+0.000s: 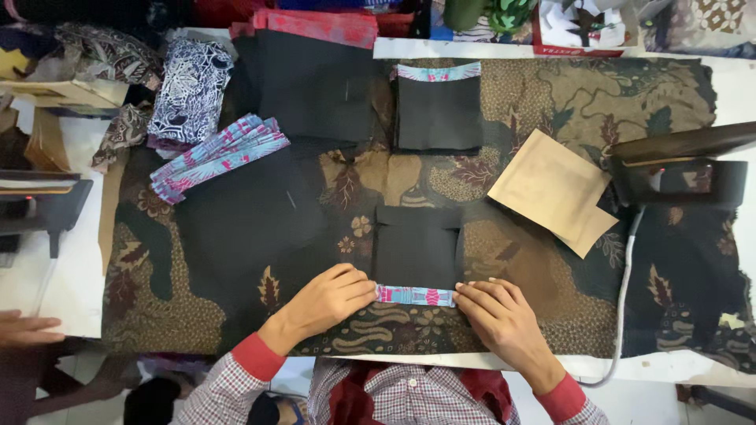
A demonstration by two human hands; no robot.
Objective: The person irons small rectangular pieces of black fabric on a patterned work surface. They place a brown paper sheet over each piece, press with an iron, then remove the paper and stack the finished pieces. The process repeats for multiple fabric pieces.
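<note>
A small black fabric piece (416, 250) lies on the brown patterned cloth (543, 102) that covers the table. Along its near edge runs a blue and pink patterned strip (415, 296). My left hand (331, 299) presses the left end of that strip with fingers flat. My right hand (500, 315) presses the right end the same way. Further back lies a finished black piece with a blue-pink top band (439, 106).
A stack of blue-pink strips (216, 156) and large black fabric sheets (252, 212) lie at the left. A tan paper template (554, 189) sits right of centre. An iron (681, 165) with its cord stands at the right. Another person's hand (27, 329) shows at the left edge.
</note>
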